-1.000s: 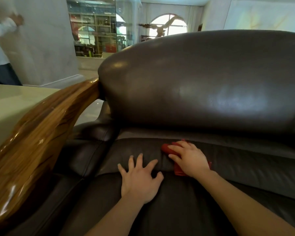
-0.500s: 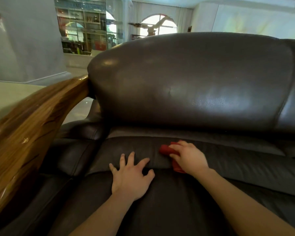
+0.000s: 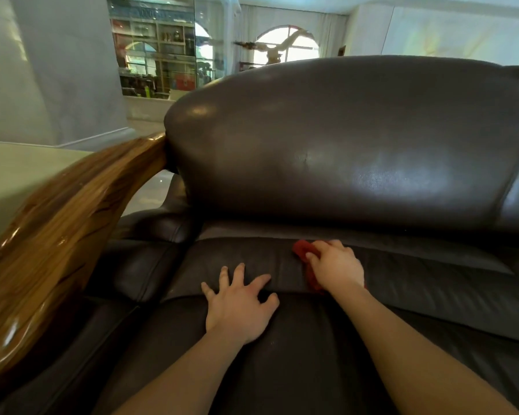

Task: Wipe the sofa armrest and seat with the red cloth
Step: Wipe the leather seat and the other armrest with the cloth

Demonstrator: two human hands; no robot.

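A dark brown leather sofa fills the view, with its seat cushion (image 3: 297, 354) below me and a tall backrest (image 3: 342, 145) behind. My right hand (image 3: 336, 266) presses the red cloth (image 3: 303, 250) onto the back part of the seat, near the crease under the backrest; most of the cloth is hidden under the palm. To its left, my left hand (image 3: 240, 307) lies flat on the seat with fingers spread, holding nothing. The glossy wooden armrest (image 3: 57, 244) curves along the left side, apart from both hands.
A padded leather side panel (image 3: 138, 265) sits between the wooden armrest and the seat. Beyond the armrest lies a pale tabletop (image 3: 21, 172) and a grey wall. Shelves and an arched window (image 3: 285, 43) show far behind the sofa.
My right hand and the red cloth have shifted slightly right along the back of the seat. The left hand stays flat. A person at far left is out of frame now.
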